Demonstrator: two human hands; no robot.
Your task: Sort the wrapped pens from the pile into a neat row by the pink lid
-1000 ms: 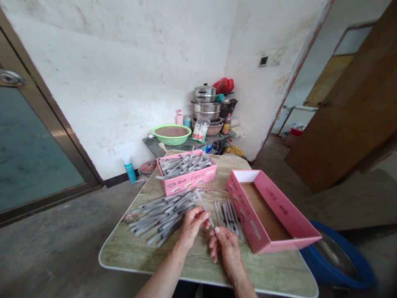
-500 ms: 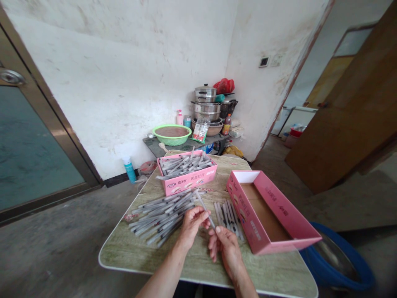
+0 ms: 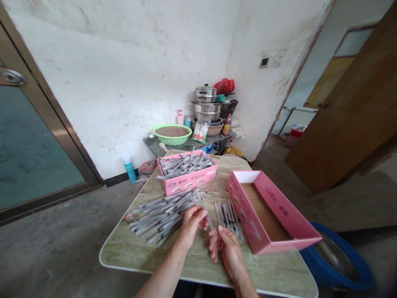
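A slim translucent grey pen [image 3: 204, 209] slants between my two hands, above the table. My left hand [image 3: 191, 223] pinches it around the middle with thumb and fingers. At its near end, the thumb and fingers of my right hand [image 3: 226, 248] are closed on it. To the left of my hands lies a loose heap of similar pens [image 3: 164, 215], some with dark parts showing. A smaller row of pens [image 3: 228, 217] lies side by side to the right, next to a pink box [image 3: 257, 238] with a bare brown bottom. Another pink box [image 3: 190, 180], behind the heap, is full of pens.
The wood-patterned table [image 3: 136, 260] has a pale rim. Beyond it, a low dark shelf [image 3: 184, 147] carries a green basin [image 3: 172, 140], stacked steel pots [image 3: 207, 109] and bottles. A blue tub [image 3: 356, 273] stands at the right, and a blue spray can [image 3: 129, 170] on the floor at left.
The pen has shifted very slightly between my hands, and my right thumb tip has moved a touch to the right. The boxes and the other pens have stayed put.
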